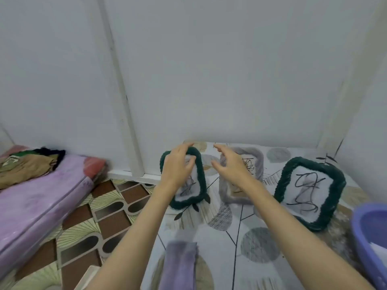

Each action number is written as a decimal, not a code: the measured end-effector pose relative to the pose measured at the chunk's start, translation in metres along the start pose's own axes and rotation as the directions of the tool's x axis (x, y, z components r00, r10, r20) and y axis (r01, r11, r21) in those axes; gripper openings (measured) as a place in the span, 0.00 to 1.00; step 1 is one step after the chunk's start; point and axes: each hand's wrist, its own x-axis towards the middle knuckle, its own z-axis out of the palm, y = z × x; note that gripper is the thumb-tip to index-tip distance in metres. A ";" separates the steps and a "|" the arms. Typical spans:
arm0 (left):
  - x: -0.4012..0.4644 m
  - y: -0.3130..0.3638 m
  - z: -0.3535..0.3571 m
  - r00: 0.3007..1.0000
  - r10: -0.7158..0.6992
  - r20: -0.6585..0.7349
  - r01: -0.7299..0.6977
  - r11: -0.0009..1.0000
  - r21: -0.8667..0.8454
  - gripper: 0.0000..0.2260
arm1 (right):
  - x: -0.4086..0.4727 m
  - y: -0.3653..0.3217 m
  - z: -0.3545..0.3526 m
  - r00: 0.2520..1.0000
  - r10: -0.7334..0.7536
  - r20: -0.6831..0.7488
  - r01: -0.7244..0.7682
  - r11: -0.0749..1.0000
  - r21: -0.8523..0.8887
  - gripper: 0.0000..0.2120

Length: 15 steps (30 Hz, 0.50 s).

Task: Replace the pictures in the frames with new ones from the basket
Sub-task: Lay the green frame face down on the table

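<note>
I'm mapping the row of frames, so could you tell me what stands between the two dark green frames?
In the head view, a grey frame stands between the left green frame and the right green frame, partly hidden behind the right hand.
</note>
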 end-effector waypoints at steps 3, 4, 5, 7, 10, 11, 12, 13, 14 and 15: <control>-0.014 -0.022 -0.005 0.993 -0.075 -0.093 0.069 0.995 -0.065 0.19 | -0.004 -0.011 0.024 0.997 0.062 0.048 -0.068 0.987 0.142 0.27; -0.020 -0.031 -0.004 0.987 -0.119 -0.111 0.108 0.989 -0.101 0.20 | -0.005 -0.014 0.033 0.995 0.070 0.069 -0.081 0.983 0.165 0.27; -0.025 -0.038 -0.002 0.979 -0.164 -0.119 0.149 0.981 -0.127 0.21 | -0.003 -0.013 0.043 0.994 0.071 0.079 -0.085 0.979 0.187 0.29; -0.032 -0.050 0.004 0.961 -0.240 -0.138 0.218 0.963 -0.159 0.25 | 0.001 -0.007 0.061 0.995 0.084 0.061 -0.094 0.975 0.200 0.33; -0.038 -0.065 0.013 0.932 -0.355 -0.073 0.317 0.895 -0.313 0.33 | 0.009 0.008 0.079 0.989 0.148 0.022 -0.149 0.964 0.220 0.36; -0.038 -0.070 0.015 0.920 -0.391 -0.027 0.350 0.850 -0.395 0.35 | 0.009 0.011 0.082 0.985 0.168 0.025 -0.169 0.954 0.248 0.36; -0.039 -0.073 0.017 0.907 -0.420 0.017 0.377 0.794 -0.476 0.36 | 0.009 0.013 0.085 0.984 0.172 0.035 -0.175 0.947 0.268 0.37; -0.040 -0.075 0.017 0.894 -0.444 0.061 0.403 0.737 -0.542 0.36 | 0.009 0.015 0.087 0.984 0.170 0.044 -0.176 0.944 0.278 0.37; -0.041 -0.076 0.017 0.886 -0.455 0.092 0.419 0.698 -0.580 0.36 | 0.008 0.017 0.088 0.984 0.172 0.048 -0.178 0.940 0.290 0.38; -0.042 -0.078 0.017 0.881 -0.461 0.107 0.428 0.680 -0.596 0.35 | 0.008 0.019 0.088 0.984 0.171 0.045 -0.177 0.935 0.308 0.39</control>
